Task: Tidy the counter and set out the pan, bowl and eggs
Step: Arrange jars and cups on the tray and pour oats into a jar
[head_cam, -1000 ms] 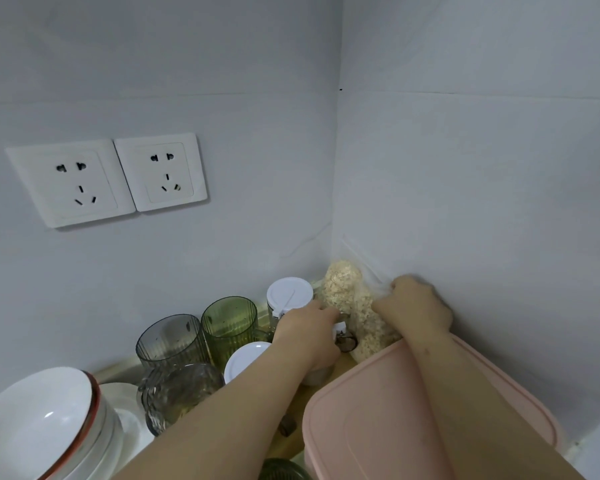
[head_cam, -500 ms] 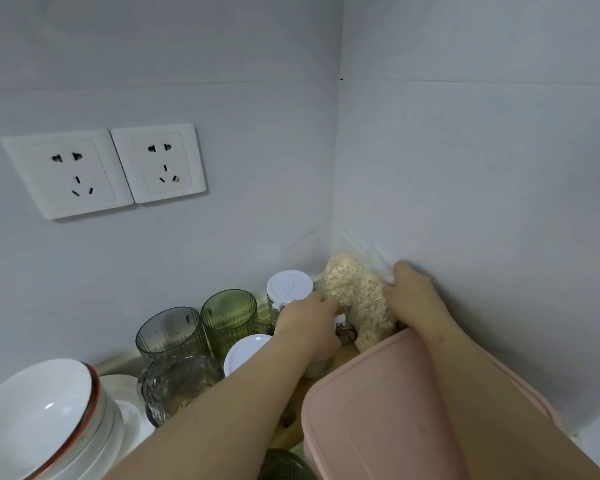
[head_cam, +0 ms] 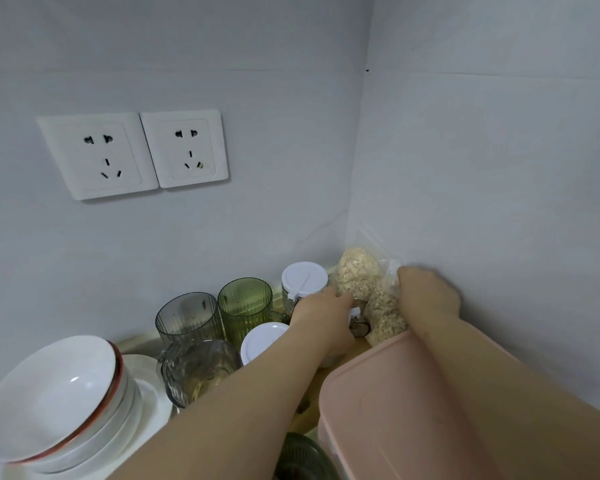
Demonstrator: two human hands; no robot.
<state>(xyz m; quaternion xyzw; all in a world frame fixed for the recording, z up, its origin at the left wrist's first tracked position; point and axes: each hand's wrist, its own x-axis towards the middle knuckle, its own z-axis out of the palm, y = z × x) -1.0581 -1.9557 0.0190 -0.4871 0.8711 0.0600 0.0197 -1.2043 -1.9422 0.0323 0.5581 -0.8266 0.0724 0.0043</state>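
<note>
At 4 o'clock, the right hand (head_cam: 426, 299) lies against the side wall; its fingers are closed on the clear oat bag (head_cam: 381, 313) standing in the corner. Near 6 o'clock, the left hand (head_cam: 323, 317) reaches in, fingertips touching the bag's near side; whether those fingers grasp anything cannot be told. At that hand's 11 o'clock stands a jar (head_cam: 303, 277); at its 9 o'clock a green glass (head_cam: 245, 306) and a grey glass (head_cam: 187, 318). At 8 o'clock, the bowls (head_cam: 49, 393) sit stacked on a plate (head_cam: 149, 393); at 5 o'clock, a pink box (head_cam: 395, 410) lies under the right forearm; at 10 o'clock, two sockets (head_cam: 132, 152).
</note>
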